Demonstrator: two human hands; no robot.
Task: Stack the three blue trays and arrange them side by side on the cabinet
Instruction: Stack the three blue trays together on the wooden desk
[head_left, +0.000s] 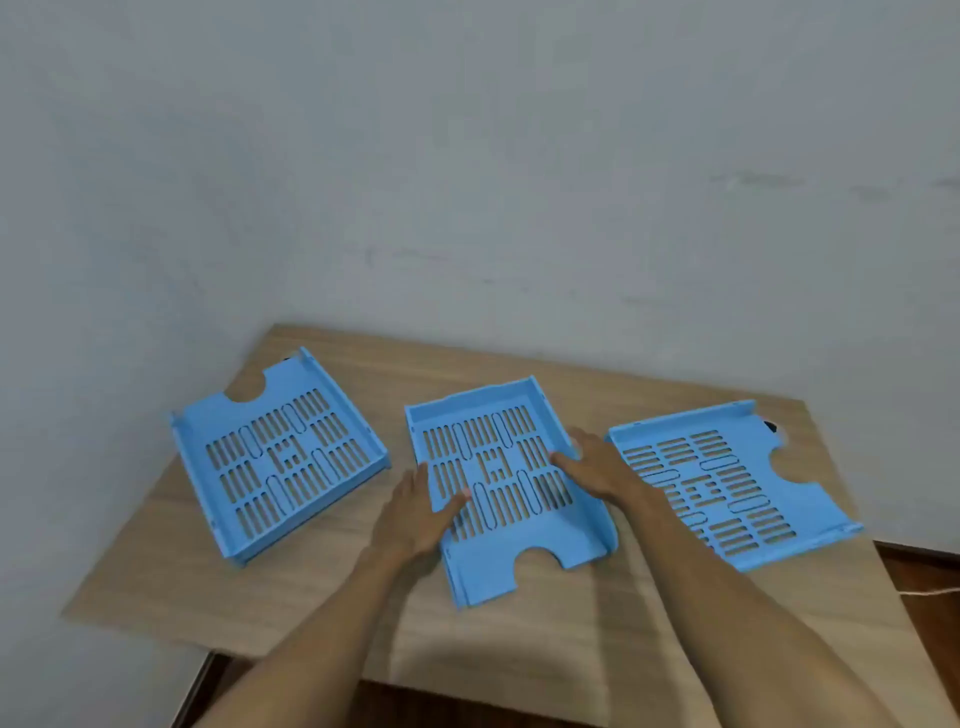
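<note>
Three light blue slotted trays lie flat, side by side, on the wooden cabinet top. The left tray has its notch turned to the far wall. The middle tray has its notch toward me. The right tray points its notch to the right. My left hand holds the middle tray's left wall, thumb inside on the slotted floor. My right hand holds the same tray's right wall, fingers curled over the rim. The middle tray rests on the wood.
A pale grey wall stands right behind the cabinet and along its left side. The cabinet's front edge runs below my forearms, with dark floor past its right edge. Narrow gaps of bare wood separate the trays.
</note>
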